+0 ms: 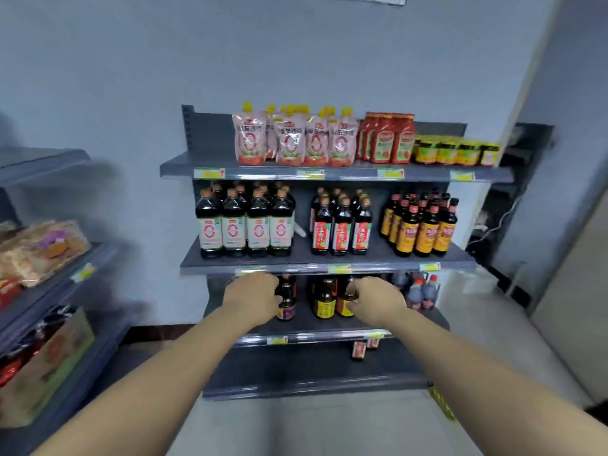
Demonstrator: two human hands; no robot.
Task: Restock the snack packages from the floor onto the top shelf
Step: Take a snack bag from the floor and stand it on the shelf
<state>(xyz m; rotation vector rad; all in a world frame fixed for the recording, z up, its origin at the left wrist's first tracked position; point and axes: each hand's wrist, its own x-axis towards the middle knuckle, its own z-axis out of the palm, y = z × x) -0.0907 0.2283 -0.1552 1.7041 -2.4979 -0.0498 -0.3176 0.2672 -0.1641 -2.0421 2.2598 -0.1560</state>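
The top shelf (184,166) of the grey rack carries a row of pink pouches (294,141), red pouches (388,138) and yellow-lidded jars (455,153). Its left end is bare. Both my arms stretch forward at the height of the third shelf. My left hand (253,299) hangs with fingers loosely curled in front of a dark bottle (287,301), holding nothing. My right hand (376,301) is likewise loosely curled beside a yellow-labelled bottle (324,301). No package shows on the floor.
The second shelf (329,268) holds three groups of dark sauce bottles. Two small red boxes (362,348) sit on the bottom shelf. A second rack (59,284) with bagged snacks and a carton stands at the left. Bare floor (312,426) lies in front.
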